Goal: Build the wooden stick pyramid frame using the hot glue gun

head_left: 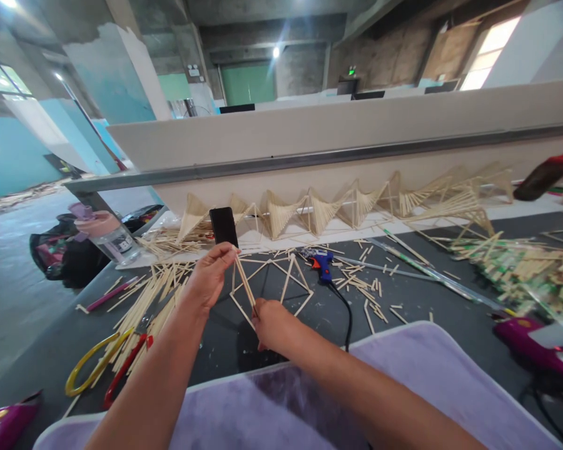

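Observation:
My left hand (212, 275) pinches the upper end of thin wooden sticks (246, 282) between thumb and fingers. Lower down, the fingers of my right hand (273, 322) are closed round the other end of the same sticks, which slant between the two hands. Just behind them a many-sided stick frame (304, 304) lies on the dark table, with slanted sticks rising from it to a peak. Whether the held sticks are joined to this frame I cannot tell. To its right rests a blue glue gun (325, 265) with a black cord.
Loose sticks (162, 290) and yellow-handled scissors (94, 365) lie left. A phone (224, 226) stands behind my left hand, before a row of twisted stick models (326, 212). A clear bottle (107, 234) is at the left edge, a lilac towel (403, 375) in front, a stick pile (520, 269) right.

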Available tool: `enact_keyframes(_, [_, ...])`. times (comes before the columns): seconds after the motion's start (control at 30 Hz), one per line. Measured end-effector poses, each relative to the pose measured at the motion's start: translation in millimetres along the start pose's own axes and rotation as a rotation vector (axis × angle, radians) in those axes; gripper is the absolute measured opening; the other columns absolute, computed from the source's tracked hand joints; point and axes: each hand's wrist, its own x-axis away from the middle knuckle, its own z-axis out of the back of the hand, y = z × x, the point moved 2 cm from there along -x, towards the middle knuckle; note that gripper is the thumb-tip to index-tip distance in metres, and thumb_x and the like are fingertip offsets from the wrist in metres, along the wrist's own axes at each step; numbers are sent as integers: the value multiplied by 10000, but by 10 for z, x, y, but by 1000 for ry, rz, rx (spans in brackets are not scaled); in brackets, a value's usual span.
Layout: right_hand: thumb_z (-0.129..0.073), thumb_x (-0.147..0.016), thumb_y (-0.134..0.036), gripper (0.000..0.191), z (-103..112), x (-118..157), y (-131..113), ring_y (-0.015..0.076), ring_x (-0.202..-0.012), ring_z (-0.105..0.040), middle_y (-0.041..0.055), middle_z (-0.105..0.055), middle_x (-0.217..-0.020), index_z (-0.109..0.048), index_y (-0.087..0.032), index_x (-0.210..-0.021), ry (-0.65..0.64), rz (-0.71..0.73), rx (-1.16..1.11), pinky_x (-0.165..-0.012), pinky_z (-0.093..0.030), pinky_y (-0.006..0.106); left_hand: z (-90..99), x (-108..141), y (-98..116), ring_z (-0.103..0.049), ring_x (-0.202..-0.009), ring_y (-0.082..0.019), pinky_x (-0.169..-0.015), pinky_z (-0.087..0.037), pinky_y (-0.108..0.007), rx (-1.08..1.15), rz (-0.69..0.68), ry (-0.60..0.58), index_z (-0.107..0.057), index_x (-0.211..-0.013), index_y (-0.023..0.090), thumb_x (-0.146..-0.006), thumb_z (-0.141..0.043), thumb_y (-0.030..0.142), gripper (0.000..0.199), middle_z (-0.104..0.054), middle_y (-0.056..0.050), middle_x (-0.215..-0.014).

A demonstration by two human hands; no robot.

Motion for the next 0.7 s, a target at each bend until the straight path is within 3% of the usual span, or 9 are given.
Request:
enact_keyframes(0.1, [-480,-796,-170,170,-21,-12,-7,127,-491,-617,77,-659,-736,-572,-132,-934,-24,-20,-9,-405,-374,177,93,-10,198,-579,-830,-109,-757,-442,-230,184,-116,95,-629,-763,201,-679,-689,251,115,-647,3,-920])
enact_keyframes(0.17, [-472,-808,-186,194,-17,-15,-7,125,-490,-616,72,-658,-747,-557,-132,-973,-69,-32,-43,-407,-377,178,178,25,417,-601,-830,-125,-759,-476,-277,303,-167,70,-599,-782,212,-717,-659,263,102,-645,4,-882])
enact_keyframes(0.3, [-522,-779,-189,370,135,60,-28,115,-439,-582,52,-664,-790,-477,-153,-1145,-192,-65,-98,-435,-400,203,321,224,880,-521,-490,-70,-494,-471,-215,287,-187,-47,-565,-763,197,-737,-629,255,90,-553,38,-622])
enact_keyframes(0.4, [-493,-803,-185,284,433,215,-116,77,-432,-545,39,-656,-844,-529,-182,-1085,5,25,-49,-467,-382,196,269,429,1006,-465,-393,-67,-345,-358,-170,40,-91,-199,-560,-765,187,-763,-589,248,67,-538,26,-564])
enact_keyframes(0.5, [-388,-888,-300,215,718,409,-233,67,-429,-518,-3,-616,-683,-563,-179,-914,187,179,-143,-462,-350,184,36,591,913,-505,-448,-82,-387,-383,-182,-374,-8,-386,-557,-758,178,-802,-540,258,93,-564,12,-609])
enact_keyframes(0.6, [-393,-891,-391,271,882,526,-294,78,-451,-502,-35,-542,-555,-536,-178,-803,238,344,-241,-468,-333,182,-238,671,799,-492,-522,-78,-480,-379,-194,-749,-113,-485,-559,-750,176,-830,-484,240,127,-526,30,-619])
enact_keyframes(0.7, [-441,-875,-339,256,952,535,-269,92,-515,-493,-29,-513,-536,-513,-176,-691,322,431,-126,-502,-321,194,-378,691,765,-485,-593,-86,-553,-353,-212,-955,-271,-486,-569,-804,185,-847,-442,211,137,-531,35,-656])
